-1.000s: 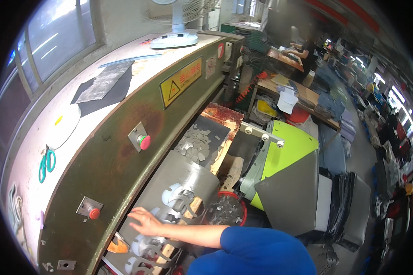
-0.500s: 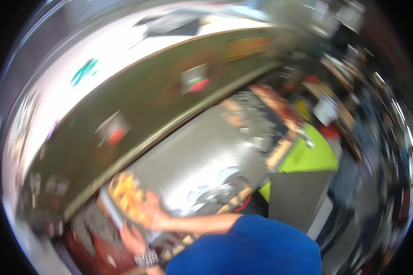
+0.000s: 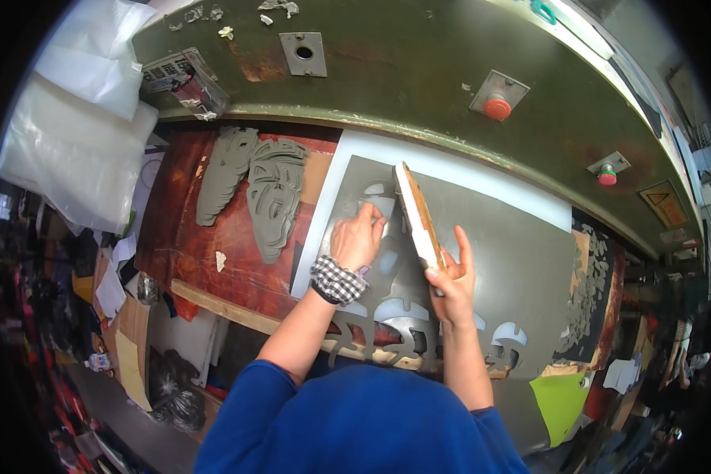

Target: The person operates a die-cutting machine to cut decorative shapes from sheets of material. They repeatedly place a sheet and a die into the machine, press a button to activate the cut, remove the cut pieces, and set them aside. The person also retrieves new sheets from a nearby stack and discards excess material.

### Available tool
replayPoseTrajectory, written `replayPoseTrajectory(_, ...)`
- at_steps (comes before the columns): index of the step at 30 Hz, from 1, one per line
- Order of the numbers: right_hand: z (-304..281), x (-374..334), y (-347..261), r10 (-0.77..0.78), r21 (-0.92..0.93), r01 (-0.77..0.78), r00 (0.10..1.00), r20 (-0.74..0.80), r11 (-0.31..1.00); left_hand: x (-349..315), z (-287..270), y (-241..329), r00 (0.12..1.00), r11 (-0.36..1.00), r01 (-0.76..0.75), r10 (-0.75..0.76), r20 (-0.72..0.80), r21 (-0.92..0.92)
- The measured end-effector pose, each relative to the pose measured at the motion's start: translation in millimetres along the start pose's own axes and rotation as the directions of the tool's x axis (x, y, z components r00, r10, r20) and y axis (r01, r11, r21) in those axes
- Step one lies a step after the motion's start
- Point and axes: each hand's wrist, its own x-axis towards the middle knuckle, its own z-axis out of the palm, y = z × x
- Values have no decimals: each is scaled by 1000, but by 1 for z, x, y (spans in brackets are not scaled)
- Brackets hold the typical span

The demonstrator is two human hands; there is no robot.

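Note:
My right hand (image 3: pixel 456 284) grips a flat cutting die (image 3: pixel 420 217), tilted up on edge, with a pale rim and a yellow-brown side. Its thumb and some fingers close on the near end; one finger points up. Left of it, my left hand (image 3: pixel 358 237) reaches down to the grey foam sheet (image 3: pixel 490 237), its fingers pinched together beside a cut-out. Whatever they pinch is hidden. Several curved openings run along the sheet's near edge. Under the sheet lies a pale blue-white board (image 3: pixel 329 197).
Stacked grey cut pieces (image 3: pixel 276 189) lie on a red-brown board (image 3: pixel 189 253) at left. A green machine beam (image 3: pixel 403 71) with a red button (image 3: pixel 496 107) spans the far side. Grey scraps (image 3: pixel 584 276) lie at right. Clear plastic bags (image 3: pixel 79 150) hang at far left.
The view has swung and sharpened. The die, lying flat with yellow upward under my hands, is now raised on edge in my right hand. My left hand is on the sheet.

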Motion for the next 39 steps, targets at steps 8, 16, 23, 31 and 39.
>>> replayPoseTrajectory(8, -28, -37, -40, -287, -223, 254, 949, -129, 941, -11, 1, -23, 996, 995, -86, 87, 31, -44)
replayPoseTrajectory(16, -37, -32, -13, -359, -787, 192, 932, -40, 586, -17, -16, -35, 995, 961, -13, 38, 87, -277)
replayPoseTrajectory(23, -36, 6, 7, -331, -971, 230, 923, 199, 60, -65, -55, -56, 968, 971, 5, 56, -246, 238)
replayPoseTrajectory(31, -56, 99, -27, -293, -862, 180, 955, 38, 473, -48, -15, -85, 922, 971, 238, -228, -314, -8)
replayPoseTrajectory(39, -131, 180, -190, -878, -992, -122, 473, -68, 12, 46, 1, -89, 931, 978, 171, -121, -345, 118)
